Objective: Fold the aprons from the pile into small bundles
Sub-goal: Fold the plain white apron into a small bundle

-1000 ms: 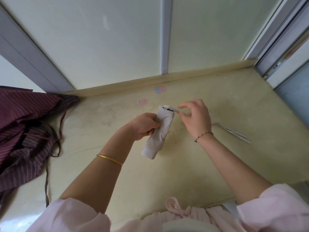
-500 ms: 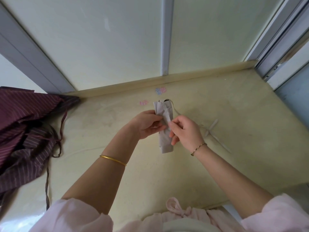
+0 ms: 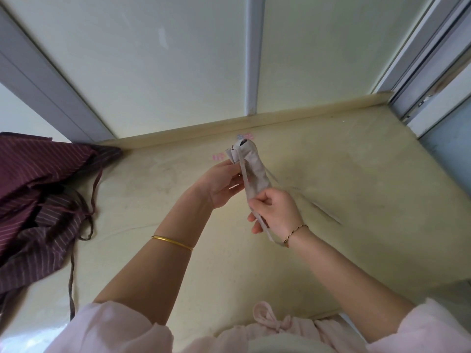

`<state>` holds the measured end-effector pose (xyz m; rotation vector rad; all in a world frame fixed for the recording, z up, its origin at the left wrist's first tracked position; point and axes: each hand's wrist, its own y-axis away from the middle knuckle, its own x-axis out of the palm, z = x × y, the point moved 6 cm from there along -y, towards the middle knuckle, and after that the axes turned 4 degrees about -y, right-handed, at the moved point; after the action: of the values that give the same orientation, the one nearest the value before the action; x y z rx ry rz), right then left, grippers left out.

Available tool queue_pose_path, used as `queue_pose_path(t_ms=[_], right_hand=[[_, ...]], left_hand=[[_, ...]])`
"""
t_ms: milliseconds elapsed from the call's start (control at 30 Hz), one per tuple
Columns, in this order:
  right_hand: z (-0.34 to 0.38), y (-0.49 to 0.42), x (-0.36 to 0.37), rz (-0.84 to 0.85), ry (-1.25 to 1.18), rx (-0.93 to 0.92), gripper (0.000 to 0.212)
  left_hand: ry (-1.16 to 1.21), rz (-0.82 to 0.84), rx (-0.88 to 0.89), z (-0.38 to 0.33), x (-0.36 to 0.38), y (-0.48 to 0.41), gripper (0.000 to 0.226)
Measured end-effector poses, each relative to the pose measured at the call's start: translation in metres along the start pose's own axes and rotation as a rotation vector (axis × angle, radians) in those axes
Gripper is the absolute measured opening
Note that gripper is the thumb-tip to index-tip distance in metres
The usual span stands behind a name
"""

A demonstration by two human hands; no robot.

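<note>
Bundle (image 3: 256, 169): A pale grey apron, rolled slim, was held in the air above the yellow desk (image 3: 356, 174), in front of the person and well apart from the pile (image 3: 38, 189).
Left hand (image 3: 221, 184): Curled round the bundle's upper half, apparently to stop the roll springing open.
Right hand (image 3: 275, 212): Pinched the strap (image 3: 243, 177) at the bundle's near end, drawing it taut along the roll, likely readying a wrap to bind it.
Axis: The long axis ran away from the person, with the far end pointing toward the wall (image 3: 178, 59) and the near end at the right hand.
Pile: Maroon striped aprons lay heaped at the desk's left side, awaiting folding.
</note>
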<state>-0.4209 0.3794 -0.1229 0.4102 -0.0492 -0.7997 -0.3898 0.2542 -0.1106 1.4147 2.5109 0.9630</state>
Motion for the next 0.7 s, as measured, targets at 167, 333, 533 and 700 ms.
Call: queue_pose_path(t_ms=[167,333,533,700], right_hand=[[-0.002,-0.001,0.002,0.009,0.397,-0.122,0.019],[0.019,-0.005,-0.011,0.041,0.691,-0.209,0.028],[0.063,-0.032,-0.045,-0.245,0.312,-0.418,0.024],[0.049,-0.049,-0.030,0.009,0.093,-0.315,0.026]], left_hand=[[0.013,0.028,0.027,-0.007,0.000,-0.001,0.016],[-0.032,0.024,0.029,-0.011,-0.004,-0.003,0.022],[-0.148,0.296,0.048,-0.011,0.001,0.002,0.008],[-0.104,0.429,0.080,-0.014,0.009,0.006,0.020]])
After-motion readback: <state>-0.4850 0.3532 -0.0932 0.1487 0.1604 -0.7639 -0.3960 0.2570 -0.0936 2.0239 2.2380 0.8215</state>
